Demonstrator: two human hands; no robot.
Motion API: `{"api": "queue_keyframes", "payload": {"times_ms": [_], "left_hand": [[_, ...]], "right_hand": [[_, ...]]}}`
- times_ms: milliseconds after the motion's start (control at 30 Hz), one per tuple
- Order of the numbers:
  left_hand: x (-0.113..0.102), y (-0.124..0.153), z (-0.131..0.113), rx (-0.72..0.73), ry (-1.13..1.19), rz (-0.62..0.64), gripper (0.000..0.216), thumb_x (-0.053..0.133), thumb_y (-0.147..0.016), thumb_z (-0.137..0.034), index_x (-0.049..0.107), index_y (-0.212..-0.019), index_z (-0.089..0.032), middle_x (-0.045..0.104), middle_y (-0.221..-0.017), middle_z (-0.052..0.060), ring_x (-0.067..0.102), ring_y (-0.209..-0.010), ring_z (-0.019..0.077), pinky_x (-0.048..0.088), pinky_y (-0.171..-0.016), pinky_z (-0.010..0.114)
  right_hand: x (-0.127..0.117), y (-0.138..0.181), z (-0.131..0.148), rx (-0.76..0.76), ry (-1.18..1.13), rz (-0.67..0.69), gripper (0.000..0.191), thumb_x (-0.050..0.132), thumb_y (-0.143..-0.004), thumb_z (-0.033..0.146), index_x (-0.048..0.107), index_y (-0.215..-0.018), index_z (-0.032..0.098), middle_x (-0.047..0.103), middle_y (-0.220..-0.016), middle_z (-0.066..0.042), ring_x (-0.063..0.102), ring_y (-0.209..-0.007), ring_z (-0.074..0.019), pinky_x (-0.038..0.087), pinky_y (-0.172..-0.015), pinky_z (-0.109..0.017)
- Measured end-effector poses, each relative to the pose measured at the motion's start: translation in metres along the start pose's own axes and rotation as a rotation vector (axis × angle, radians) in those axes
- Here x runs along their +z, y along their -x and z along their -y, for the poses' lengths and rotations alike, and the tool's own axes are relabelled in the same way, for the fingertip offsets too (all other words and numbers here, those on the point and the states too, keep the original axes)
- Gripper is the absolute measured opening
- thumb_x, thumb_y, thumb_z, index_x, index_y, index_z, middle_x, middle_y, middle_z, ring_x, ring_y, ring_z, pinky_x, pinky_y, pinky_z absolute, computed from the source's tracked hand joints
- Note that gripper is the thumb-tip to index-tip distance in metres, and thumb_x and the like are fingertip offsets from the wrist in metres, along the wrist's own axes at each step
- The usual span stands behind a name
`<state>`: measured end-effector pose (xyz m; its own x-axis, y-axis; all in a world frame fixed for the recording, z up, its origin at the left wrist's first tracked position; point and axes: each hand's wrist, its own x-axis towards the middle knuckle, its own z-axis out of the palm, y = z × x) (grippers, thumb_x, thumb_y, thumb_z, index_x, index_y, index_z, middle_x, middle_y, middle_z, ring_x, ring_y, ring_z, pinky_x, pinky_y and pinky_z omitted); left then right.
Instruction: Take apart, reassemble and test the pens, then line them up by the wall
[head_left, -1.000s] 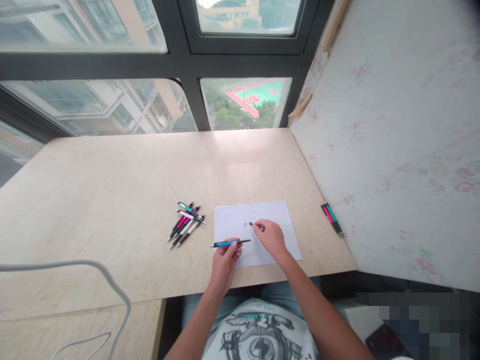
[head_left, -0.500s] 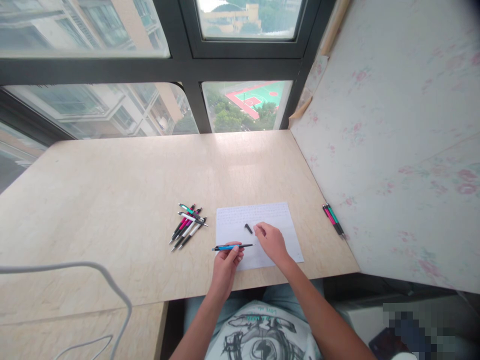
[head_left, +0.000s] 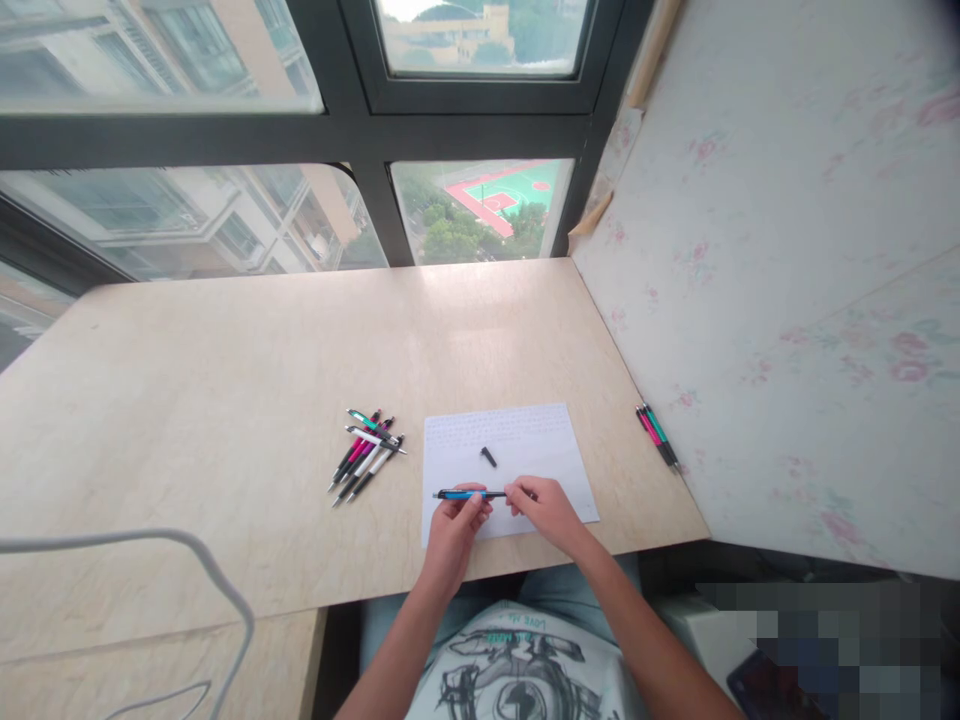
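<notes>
Before us on the worktop lies a sheet, a small part on it just behind the pen in our left hand and right hand. Left of the sheet we have a pen pile; well to its right, two pens beside the wall; behind, the window.

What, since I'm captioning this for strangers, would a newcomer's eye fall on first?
Probably the blue pen, held level in the left hand over the paper, with the right hand at its right end. Next, the heap of colourful pens on the desk, left of the paper. Then the red-and-green sports court outside, through the dark-framed window.
</notes>
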<state>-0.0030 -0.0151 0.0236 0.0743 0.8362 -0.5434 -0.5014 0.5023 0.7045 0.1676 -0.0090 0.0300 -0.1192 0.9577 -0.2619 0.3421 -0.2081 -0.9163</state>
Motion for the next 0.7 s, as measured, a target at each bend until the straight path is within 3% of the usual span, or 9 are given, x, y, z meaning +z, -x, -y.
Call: {"api": "queue_keyframes", "payload": {"times_ms": [167,333,700], "left_hand": [[0.0021,-0.0004,-0.0020,0.004,0.013,-0.018,0.030,0.081,-0.067,-0.032,0.071,-0.089,-0.013,0.069,-0.075,0.005,0.061,-0.066,0.0118,0.048,-0.068,0.023],[0.0006,-0.0015,0.0015,0.002,-0.003,0.000,0.027,0.081,-0.067,-0.030,0.071,-0.086,-0.013,0.070,-0.074,0.005,0.062,-0.068,0.0125,0.048,-0.069,0.024],[0.0064,0.0005,-0.0003,0.013,-0.058,-0.025,0.030,0.082,-0.065,-0.033,0.071,-0.086,-0.013,0.071,-0.073,0.006,0.061,-0.063,0.0132,0.048,-0.067,0.026]], "right_hand": [[-0.0002,0.0000,-0.0022,0.007,-0.058,-0.025,0.038,0.050,-0.090,0.043,0.064,-0.067,0.017,0.064,-0.060,0.000,0.055,-0.057,-0.0128,0.040,-0.058,-0.023],[-0.0003,0.0001,-0.0068,0.033,-0.169,0.036,0.050,0.043,-0.093,0.053,0.064,-0.067,0.017,0.062,-0.058,-0.001,0.057,-0.056,-0.0136,0.043,-0.057,-0.023],[-0.0011,0.0031,-0.0009,-0.086,0.060,-0.062,0.042,0.048,-0.093,0.044,0.068,-0.066,0.018,0.067,-0.061,-0.002,0.060,-0.059,-0.0153,0.043,-0.061,-0.025]]}}
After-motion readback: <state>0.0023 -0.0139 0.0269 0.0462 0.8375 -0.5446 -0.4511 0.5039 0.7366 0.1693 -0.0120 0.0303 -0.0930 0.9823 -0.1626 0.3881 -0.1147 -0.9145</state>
